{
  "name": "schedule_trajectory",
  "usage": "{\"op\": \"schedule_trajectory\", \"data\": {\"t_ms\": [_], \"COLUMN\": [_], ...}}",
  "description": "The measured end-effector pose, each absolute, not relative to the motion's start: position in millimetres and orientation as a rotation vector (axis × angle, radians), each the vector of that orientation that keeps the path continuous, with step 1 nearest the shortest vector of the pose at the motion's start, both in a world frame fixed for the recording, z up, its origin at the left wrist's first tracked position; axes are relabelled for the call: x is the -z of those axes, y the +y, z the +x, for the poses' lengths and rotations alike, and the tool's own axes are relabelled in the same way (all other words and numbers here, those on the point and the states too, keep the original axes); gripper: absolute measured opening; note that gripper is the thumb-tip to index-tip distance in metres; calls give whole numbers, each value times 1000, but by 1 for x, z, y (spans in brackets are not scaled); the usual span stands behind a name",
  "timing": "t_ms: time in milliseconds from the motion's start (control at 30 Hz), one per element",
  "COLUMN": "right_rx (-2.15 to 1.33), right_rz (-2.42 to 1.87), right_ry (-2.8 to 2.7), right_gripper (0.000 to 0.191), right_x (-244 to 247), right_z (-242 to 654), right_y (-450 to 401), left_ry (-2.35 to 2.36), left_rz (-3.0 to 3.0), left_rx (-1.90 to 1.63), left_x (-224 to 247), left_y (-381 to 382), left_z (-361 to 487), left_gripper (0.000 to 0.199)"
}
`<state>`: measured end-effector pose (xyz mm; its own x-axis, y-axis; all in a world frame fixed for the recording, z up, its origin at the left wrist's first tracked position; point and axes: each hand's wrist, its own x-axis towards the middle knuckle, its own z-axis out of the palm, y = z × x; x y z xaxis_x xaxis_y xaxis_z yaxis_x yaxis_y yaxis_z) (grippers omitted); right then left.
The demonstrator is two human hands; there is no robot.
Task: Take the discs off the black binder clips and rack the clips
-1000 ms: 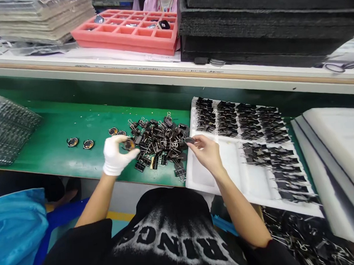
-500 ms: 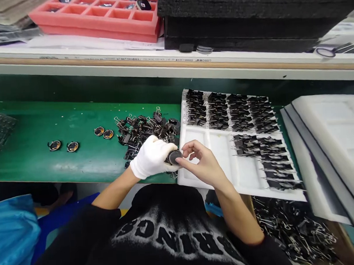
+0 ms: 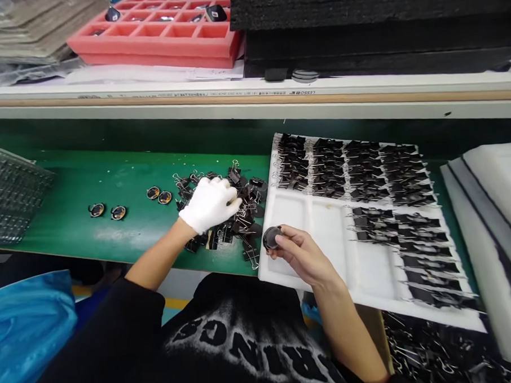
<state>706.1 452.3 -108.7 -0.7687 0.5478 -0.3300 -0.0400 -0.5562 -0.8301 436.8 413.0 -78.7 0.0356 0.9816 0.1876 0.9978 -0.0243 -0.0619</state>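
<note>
Item 1: my right hand [image 3: 303, 257], bare, fingers [image 3: 283, 242] clamped on a small round dark disc [image 3: 271, 237], held over the near corner of the white foam tray [image 3: 324, 222].

Item 2: my left hand [image 3: 209, 203], white-gloved, fingers curled down into the pile of black binder clips [image 3: 243, 214] on the green surface [image 3: 111, 181]; I cannot tell whether they grip one.

Item 3: four amber discs [image 3: 159, 194], left of those fingers.

Gloved left hand [image 3: 209, 203] reaches forward; bare right hand [image 3: 303, 256] pinches.
</note>
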Motion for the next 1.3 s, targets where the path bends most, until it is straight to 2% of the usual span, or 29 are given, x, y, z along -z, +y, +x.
{"op": "schedule_trajectory", "data": {"t_ms": [133, 233, 333, 400, 500, 600, 767, 1033, 1200, 1300], "right_rx": [-2207, -2127, -2172, -2240, -2248, -2207, -2149, -2123, -2038, -1912], "right_rz": [-858, -851, -773, -728, -728, -738, -757, -773, -918, -1058], "right_ry": [-1269, -1256, -1167, -1106, -1091, -1131, -1227, -1349, -1046, -913], "right_gripper": [29, 27, 24, 26, 29, 28, 28, 27, 27, 31], "right_x": [107, 106, 103, 101, 101, 103, 107, 101, 100, 105], "right_z": [706, 704, 696, 692, 691, 695, 702, 712, 705, 697], "right_y": [452, 450, 447, 445, 442, 442, 442, 444, 447, 449], "left_ry": [-2157, -2195, -2093, -2067, -2212, -2404, -2578, -2630, -2761, -2919], "left_rz": [-1999, -2033, -2316, -2384, -2271, -2285, -2233, -2375, -2417, -2367], "left_rx": [228, 684, 1204, 1363, 1372, 1202, 987, 1008, 1022, 1212], "left_x": [77, 65, 59, 61, 68, 71, 63, 60, 64, 71], "left_y": [414, 402, 387, 378, 367, 360, 358, 362, 367, 367], "left_z": [428, 432, 453, 472, 491, 500, 509, 513, 508, 507], "left_gripper": [33, 35, 30, 28, 25, 15, 32, 40, 37, 30]}}
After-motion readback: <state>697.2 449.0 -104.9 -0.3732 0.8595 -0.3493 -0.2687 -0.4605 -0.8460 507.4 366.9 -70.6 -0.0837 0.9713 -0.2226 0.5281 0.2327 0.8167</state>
